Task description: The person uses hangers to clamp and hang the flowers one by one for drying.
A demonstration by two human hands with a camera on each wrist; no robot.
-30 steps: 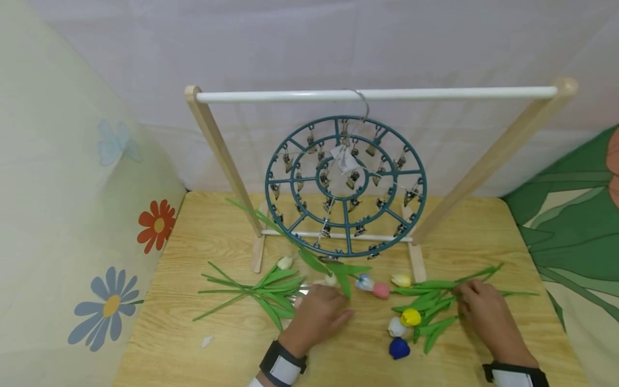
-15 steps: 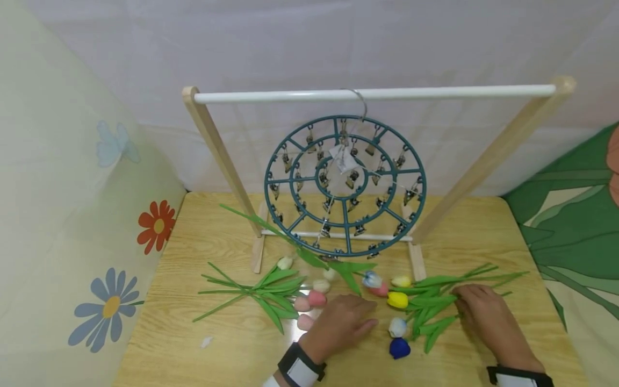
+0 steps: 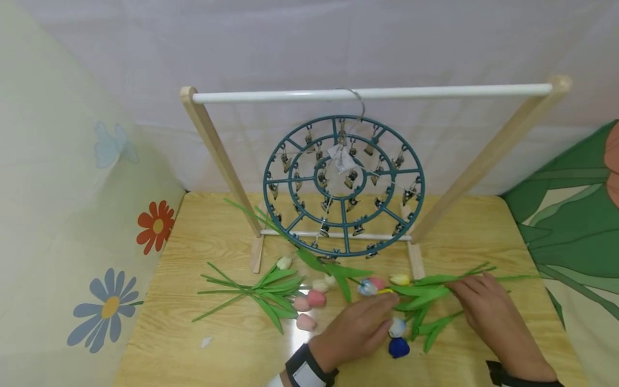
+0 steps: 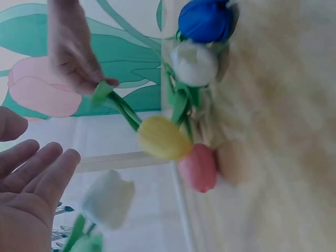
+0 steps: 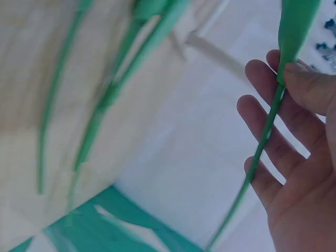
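Tabletop (image 3: 193, 344) unchanged — right hand (image 3: 488, 309) has lifted yellow tulip (image 4: 163, 137).

A: What are you wearing on your arms?

B: My hands are bare: no gloves, no rings that I can make out. On my left wrist (image 3: 309, 370) sits a black band with a white rectangular patch across its face.

A: And the other side?

B: My right wrist (image 3: 524, 375) carries a black band too, only its dark edge showing at the bottom of the head view. No sleeve shows on either forearm above the bands.
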